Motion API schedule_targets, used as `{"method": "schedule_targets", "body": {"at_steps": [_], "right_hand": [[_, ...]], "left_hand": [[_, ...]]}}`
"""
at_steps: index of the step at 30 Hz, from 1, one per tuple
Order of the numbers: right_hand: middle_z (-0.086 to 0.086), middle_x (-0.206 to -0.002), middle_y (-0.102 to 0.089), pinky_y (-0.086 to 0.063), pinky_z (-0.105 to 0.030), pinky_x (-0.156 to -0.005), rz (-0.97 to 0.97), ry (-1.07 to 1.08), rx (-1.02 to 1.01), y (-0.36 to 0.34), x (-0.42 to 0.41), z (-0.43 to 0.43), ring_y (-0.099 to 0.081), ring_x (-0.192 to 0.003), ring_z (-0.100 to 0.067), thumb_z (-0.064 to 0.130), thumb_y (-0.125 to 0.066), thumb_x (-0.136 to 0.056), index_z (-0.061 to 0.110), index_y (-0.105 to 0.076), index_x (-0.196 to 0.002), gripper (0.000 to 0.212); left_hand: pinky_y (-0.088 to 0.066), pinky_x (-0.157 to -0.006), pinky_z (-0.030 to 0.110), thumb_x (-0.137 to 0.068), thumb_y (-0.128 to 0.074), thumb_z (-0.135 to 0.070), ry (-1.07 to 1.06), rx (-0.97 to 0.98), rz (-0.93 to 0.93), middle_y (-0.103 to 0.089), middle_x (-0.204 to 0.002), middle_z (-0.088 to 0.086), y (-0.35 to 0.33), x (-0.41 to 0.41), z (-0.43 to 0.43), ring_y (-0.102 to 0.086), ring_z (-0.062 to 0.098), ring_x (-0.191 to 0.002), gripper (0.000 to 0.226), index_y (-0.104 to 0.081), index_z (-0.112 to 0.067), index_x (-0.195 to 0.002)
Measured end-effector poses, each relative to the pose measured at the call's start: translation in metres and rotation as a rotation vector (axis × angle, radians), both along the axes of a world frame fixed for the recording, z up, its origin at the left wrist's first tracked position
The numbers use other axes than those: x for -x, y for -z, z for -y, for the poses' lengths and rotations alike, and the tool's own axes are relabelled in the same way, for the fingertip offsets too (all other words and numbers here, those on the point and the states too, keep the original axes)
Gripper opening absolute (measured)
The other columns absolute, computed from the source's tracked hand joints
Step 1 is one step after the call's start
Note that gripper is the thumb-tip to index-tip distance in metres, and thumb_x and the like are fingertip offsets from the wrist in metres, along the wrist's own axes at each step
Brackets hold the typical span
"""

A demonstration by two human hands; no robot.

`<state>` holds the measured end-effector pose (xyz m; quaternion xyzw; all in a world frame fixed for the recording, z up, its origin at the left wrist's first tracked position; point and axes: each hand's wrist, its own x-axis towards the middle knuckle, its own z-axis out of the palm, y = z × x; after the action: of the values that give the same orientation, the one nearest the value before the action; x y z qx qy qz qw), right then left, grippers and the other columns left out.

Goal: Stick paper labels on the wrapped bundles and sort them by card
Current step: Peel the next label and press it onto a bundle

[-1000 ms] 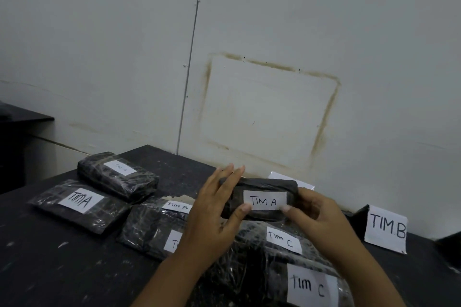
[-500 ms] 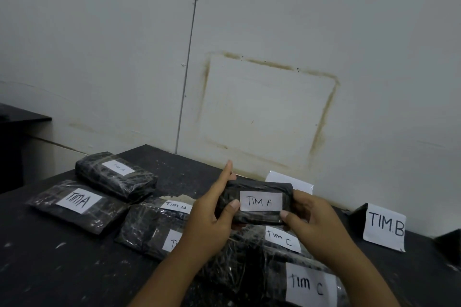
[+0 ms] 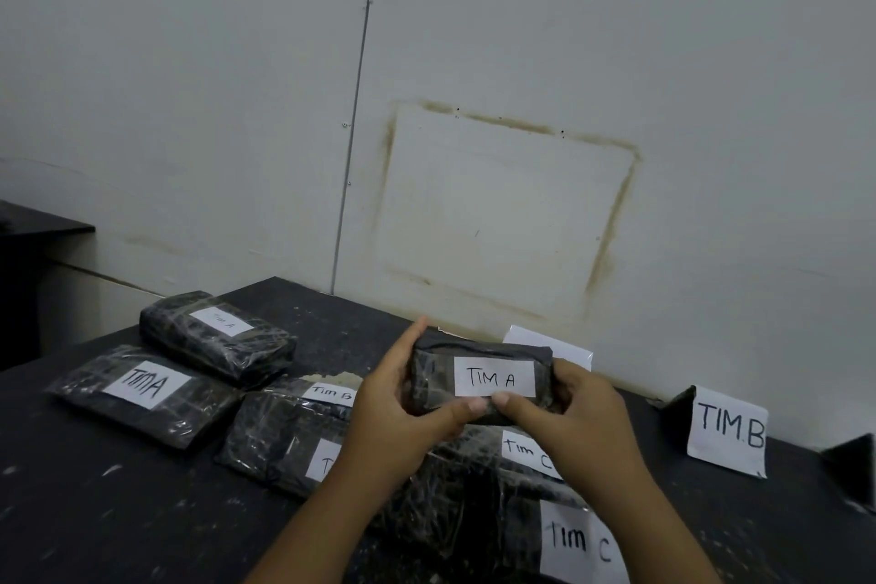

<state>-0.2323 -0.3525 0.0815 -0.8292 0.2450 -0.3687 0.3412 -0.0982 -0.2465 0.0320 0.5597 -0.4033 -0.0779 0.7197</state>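
Dark, scuffed table [image 3: 118, 512] against a stained wall, and both hands are busy. Left hand [image 3: 393, 413] and right hand [image 3: 573, 413] wrap the bundle [image 3: 479, 349] from either end. The fingers curl behind it, and the thumbs meet tip to tip just under the label [image 3: 494, 377], which reads TIM A. The bundle is held dead centre, above the TIM C packs [image 3: 526, 450]. To do this well, I'd rub the thumbs outward along the paper so every edge beds into the wrap, with no lifted corners. Then it goes to the TIM A pile [image 3: 156, 413] at nine o'clock, not the TIM B card [image 3: 727, 429] at three. Half a second back the thumbs sat apart near the label's lower corners; now they've closed to the middle.
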Motion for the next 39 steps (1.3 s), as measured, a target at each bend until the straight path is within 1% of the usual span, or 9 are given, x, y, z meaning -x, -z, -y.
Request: {"method": "schedule_targets", "body": {"at_steps": [4, 8, 12, 17, 24, 29, 34, 37, 39], "right_hand": [[0.006, -0.085, -0.071, -0.055, -0.031, -0.074, -0.063, 0.025, 0.022, 0.003, -0.003, 0.0, -0.066, -0.081, -0.01, 0.019, -0.071, -0.079, 0.02, -0.069, -0.093, 0.015], [0.005, -0.088, -0.069, -0.055, -0.035, -0.076, -0.105, 0.033, -0.023, 0.008, -0.007, -0.003, -0.065, -0.086, -0.016, 0.022, -0.066, -0.082, 0.019, -0.065, -0.093, 0.012], [0.015, -0.082, -0.068, -0.046, -0.011, -0.057, -0.048, 0.061, -0.049, 0.012, -0.011, -0.013, -0.062, -0.075, 0.004, 0.053, -0.078, -0.061, 0.027, -0.062, -0.086, 0.04], [0.011, -0.082, -0.069, -0.05, -0.017, -0.062, -0.014, 0.107, -0.08, 0.015, -0.014, -0.01, -0.063, -0.076, -0.001, 0.038, -0.082, -0.062, 0.024, -0.064, -0.085, 0.033], [0.009, -0.087, -0.072, -0.052, -0.016, -0.068, -0.06, 0.01, -0.092, 0.009, -0.007, -0.002, -0.067, -0.081, -0.005, 0.02, -0.075, -0.075, 0.022, -0.069, -0.094, 0.02], [-0.005, -0.084, -0.072, -0.054, -0.043, -0.071, -0.124, -0.019, -0.066, 0.01, -0.003, 0.006, -0.066, -0.078, -0.024, 0.02, -0.067, -0.081, 0.017, -0.068, -0.088, 0.007], [-0.012, -0.069, -0.066, -0.048, -0.034, -0.06, -0.141, -0.017, -0.017, 0.008, -0.002, 0.005, -0.054, -0.058, -0.019, 0.008, -0.056, -0.085, 0.019, -0.063, -0.078, 0.016], [-0.007, -0.074, -0.068, -0.05, -0.039, -0.063, -0.176, -0.035, -0.033, 0.007, -0.002, 0.004, -0.055, -0.061, -0.017, 0.008, -0.053, -0.087, 0.018, -0.064, -0.085, 0.015], [-0.003, -0.076, -0.069, -0.052, -0.039, -0.067, -0.154, -0.038, -0.067, 0.006, -0.003, 0.002, -0.059, -0.065, -0.018, 0.014, -0.055, -0.087, 0.02, -0.065, -0.085, 0.012]], "left_hand": [[-0.053, -0.089, 0.05, -0.055, -0.088, -0.041, 0.003, 0.0, -0.072, -0.051, -0.139, -0.009, 0.001, -0.001, 0.002, -0.058, 0.033, -0.118, 0.084, -0.044, -0.064, -0.122], [-0.06, -0.062, 0.035, -0.072, -0.079, -0.003, 0.047, 0.008, -0.111, -0.053, -0.136, 0.008, -0.001, -0.003, 0.0, -0.071, 0.021, -0.076, 0.083, -0.042, -0.046, -0.131], [-0.06, -0.063, 0.035, -0.073, -0.078, -0.005, 0.047, -0.02, -0.09, -0.055, -0.134, 0.01, -0.003, 0.0, -0.001, -0.071, 0.021, -0.083, 0.084, -0.039, -0.042, -0.137], [-0.057, -0.057, 0.028, -0.08, -0.066, 0.009, 0.075, -0.028, -0.097, -0.066, -0.114, 0.005, -0.007, 0.002, -0.005, -0.069, 0.013, -0.064, 0.079, -0.038, -0.03, -0.143], [-0.059, -0.06, 0.037, -0.088, -0.053, 0.012, 0.128, -0.06, -0.172, -0.059, -0.126, 0.005, -0.01, -0.001, -0.01, -0.069, 0.033, -0.061, 0.074, -0.034, -0.032, -0.144], [-0.06, -0.058, 0.036, -0.09, -0.043, 0.017, 0.187, -0.07, -0.245, -0.064, -0.118, 0.003, -0.011, -0.005, -0.012, -0.069, 0.033, -0.06, 0.073, -0.035, -0.033, -0.143], [-0.06, -0.061, 0.035, -0.089, -0.041, 0.019, 0.287, -0.1, -0.3, -0.054, -0.13, -0.001, -0.011, -0.012, -0.014, -0.071, 0.035, -0.076, 0.077, -0.037, -0.04, -0.138], [-0.06, -0.07, 0.04, -0.087, -0.05, 0.012, 0.267, -0.077, -0.292, -0.057, -0.127, -0.006, -0.01, -0.011, -0.012, -0.066, 0.027, -0.104, 0.07, -0.052, -0.049, -0.122], [-0.06, -0.072, 0.042, -0.084, -0.068, -0.01, 0.156, -0.044, -0.274, -0.064, -0.115, -0.002, -0.008, -0.001, -0.008, -0.067, 0.021, -0.098, 0.045, -0.059, -0.042, -0.114]]}}
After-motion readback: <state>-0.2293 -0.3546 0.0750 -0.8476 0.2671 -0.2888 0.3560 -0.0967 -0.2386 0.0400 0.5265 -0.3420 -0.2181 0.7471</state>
